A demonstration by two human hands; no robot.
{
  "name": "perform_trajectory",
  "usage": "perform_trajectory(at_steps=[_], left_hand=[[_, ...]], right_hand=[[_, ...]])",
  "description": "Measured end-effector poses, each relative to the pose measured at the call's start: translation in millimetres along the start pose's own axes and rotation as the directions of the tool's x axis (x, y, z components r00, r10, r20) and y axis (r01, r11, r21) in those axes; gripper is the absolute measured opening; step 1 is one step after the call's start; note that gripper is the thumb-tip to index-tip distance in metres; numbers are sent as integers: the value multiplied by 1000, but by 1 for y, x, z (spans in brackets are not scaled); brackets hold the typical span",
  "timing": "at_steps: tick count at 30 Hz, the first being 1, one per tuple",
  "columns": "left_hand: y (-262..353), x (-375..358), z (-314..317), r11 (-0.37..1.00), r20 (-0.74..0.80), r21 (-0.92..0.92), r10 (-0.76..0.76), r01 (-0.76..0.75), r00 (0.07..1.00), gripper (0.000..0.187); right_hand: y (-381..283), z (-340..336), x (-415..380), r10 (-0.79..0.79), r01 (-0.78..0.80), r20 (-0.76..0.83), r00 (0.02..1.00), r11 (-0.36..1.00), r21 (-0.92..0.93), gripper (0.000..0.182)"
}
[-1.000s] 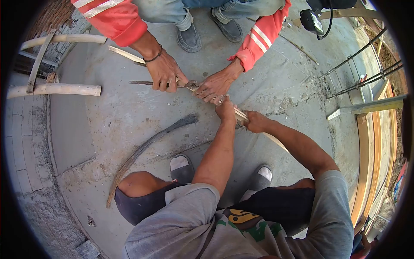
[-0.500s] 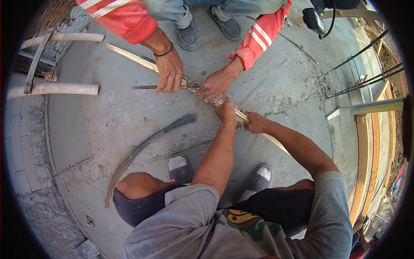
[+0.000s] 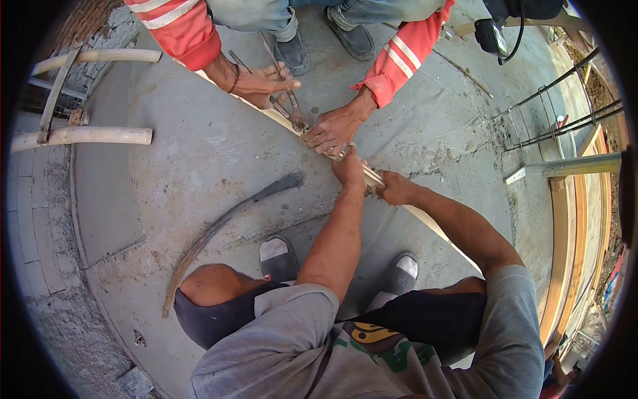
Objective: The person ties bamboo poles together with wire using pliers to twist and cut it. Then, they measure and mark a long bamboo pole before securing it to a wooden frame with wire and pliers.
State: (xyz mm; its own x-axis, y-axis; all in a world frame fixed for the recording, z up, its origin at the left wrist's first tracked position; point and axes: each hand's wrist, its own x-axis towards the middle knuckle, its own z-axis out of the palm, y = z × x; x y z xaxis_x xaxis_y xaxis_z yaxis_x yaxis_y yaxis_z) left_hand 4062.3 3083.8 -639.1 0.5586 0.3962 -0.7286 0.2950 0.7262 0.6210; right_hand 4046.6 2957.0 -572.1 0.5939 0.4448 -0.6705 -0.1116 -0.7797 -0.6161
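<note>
My left hand (image 3: 349,167) is closed round long pale split-bamboo strips (image 3: 435,226), close to where they overlap. A little lower along the same strips, my right hand (image 3: 397,189) grips them too. The strips run diagonally across the floor. Opposite me, a co-worker's hand (image 3: 329,130) presses on the strips just above my left hand. The co-worker's other hand (image 3: 259,83) has the handles of metal pincers (image 3: 292,110) between spread fingers, the jaws down at the strips. What the jaws grip is too small to make out.
A bundle of thin tie wire (image 3: 229,219) lies on the concrete floor (image 3: 166,159) to my left. Bamboo poles (image 3: 100,136) stick in from the left. Steel rebar (image 3: 565,126), a metal bar (image 3: 571,166) and wooden boards (image 3: 561,246) stand at the right.
The co-worker's pincers have swung from lying sideways to pointing up, their handles spread apart, and that hand has opened and moved up. My hands have hardly moved.
</note>
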Motion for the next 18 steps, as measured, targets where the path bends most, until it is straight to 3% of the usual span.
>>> perform_trajectory(at_steps=[7,13,18], left_hand=[[1,4,-5,1000,10,22,20,-20,1000,28],[4,0,1,1000,24,25,-12,11,1000,29],[5,0,1,999,34,19,-33,32,999,28]], right_hand=[[1,7,5,-33,32,19,999,998,47,30],[5,3,7,-64,62,-36,997,997,-38,35],[5,1,7,-25,23,-29,999,999,-46,29]])
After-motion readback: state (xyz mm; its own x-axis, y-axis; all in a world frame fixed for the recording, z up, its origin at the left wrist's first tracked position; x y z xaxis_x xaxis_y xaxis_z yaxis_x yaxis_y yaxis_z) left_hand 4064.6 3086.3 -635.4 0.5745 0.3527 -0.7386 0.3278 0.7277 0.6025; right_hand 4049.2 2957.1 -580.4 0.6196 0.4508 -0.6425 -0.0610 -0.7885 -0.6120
